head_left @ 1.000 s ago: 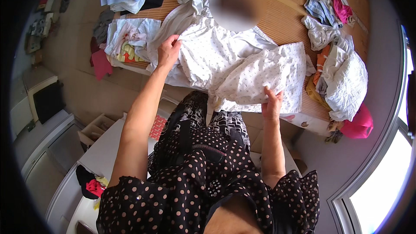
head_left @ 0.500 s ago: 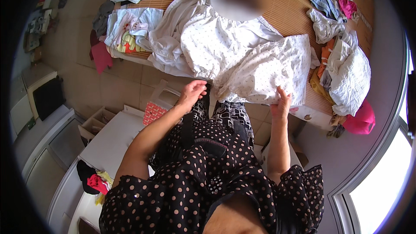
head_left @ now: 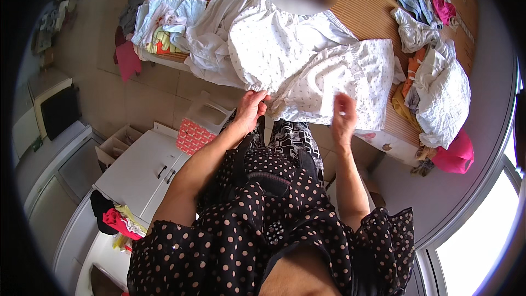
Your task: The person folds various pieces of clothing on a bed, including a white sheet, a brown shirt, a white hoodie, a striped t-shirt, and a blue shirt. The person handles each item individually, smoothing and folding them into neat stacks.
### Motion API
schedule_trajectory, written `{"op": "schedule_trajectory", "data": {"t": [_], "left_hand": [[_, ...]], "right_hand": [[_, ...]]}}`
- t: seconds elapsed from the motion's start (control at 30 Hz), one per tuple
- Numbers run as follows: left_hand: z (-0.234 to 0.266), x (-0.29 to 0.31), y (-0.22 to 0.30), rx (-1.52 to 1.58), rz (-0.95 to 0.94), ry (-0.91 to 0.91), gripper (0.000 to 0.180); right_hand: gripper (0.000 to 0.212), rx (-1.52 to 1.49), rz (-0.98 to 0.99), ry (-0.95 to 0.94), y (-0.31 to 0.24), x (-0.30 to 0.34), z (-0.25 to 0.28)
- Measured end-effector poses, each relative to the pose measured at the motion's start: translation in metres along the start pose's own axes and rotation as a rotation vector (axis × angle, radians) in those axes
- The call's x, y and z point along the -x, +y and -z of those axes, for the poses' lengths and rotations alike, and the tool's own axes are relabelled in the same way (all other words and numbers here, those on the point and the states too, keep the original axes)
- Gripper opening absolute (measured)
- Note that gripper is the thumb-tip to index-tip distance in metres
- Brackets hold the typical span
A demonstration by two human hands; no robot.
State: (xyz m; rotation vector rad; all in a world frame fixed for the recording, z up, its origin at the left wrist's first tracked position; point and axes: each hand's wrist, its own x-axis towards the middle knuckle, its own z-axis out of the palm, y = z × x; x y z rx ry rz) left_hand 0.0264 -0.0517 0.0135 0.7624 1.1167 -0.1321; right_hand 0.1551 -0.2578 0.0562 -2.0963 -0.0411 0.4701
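White trousers (head_left: 285,44) with a small dotted print lie spread along the near edge of the bed, one leg ending in a gathered elastic cuff. My left hand (head_left: 251,112) is closed, its fingertips pinching that cuff at the bed's edge. Over the other, wider-spread leg (head_left: 364,79) hovers my right hand (head_left: 344,120), fingers curled and smeared by motion. Whether it touches the cloth I cannot tell. Another crumpled white garment (head_left: 211,44) lies beside and partly under the trousers on the left.
Folded clothes (head_left: 170,19) lie at the bed's left. A heap of white and coloured clothes (head_left: 441,96) sits on the right, with a pink piece (head_left: 456,151) hanging over. Below left are a red-patterned stool (head_left: 194,136) and a white cabinet (head_left: 137,170). A slatted mat (head_left: 361,5) covers the bed.
My left hand has moved up and right and taken hold of the cuff. My right hand has left the edge of the other leg and shifted left.
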Motion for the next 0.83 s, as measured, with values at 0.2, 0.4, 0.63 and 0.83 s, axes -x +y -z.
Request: {"op": "schedule_trajectory", "data": {"t": [0.2, 0.4, 0.63, 0.83], "left_hand": [[-0.013, 0.006, 0.005, -0.108, -0.188, 0.104, 0.023], [-0.003, -0.008, -0.002, 0.152, -0.014, 0.037, 0.02], [-0.005, -0.002, -0.012, 0.441, 0.141, -0.043, 0.015], [-0.019, 0.006, -0.017, 0.295, 0.198, -0.138, 0.019]], "right_hand": [[0.031, -0.494, -0.609, -0.643, -0.018, 0.001, -0.076], [0.026, -0.435, -0.547, -0.503, -0.016, 0.006, -0.089], [0.025, -0.367, -0.521, -0.516, -0.009, 0.008, -0.081], [0.038, -0.21, -0.597, -0.658, -0.015, 0.0, -0.089]]}}
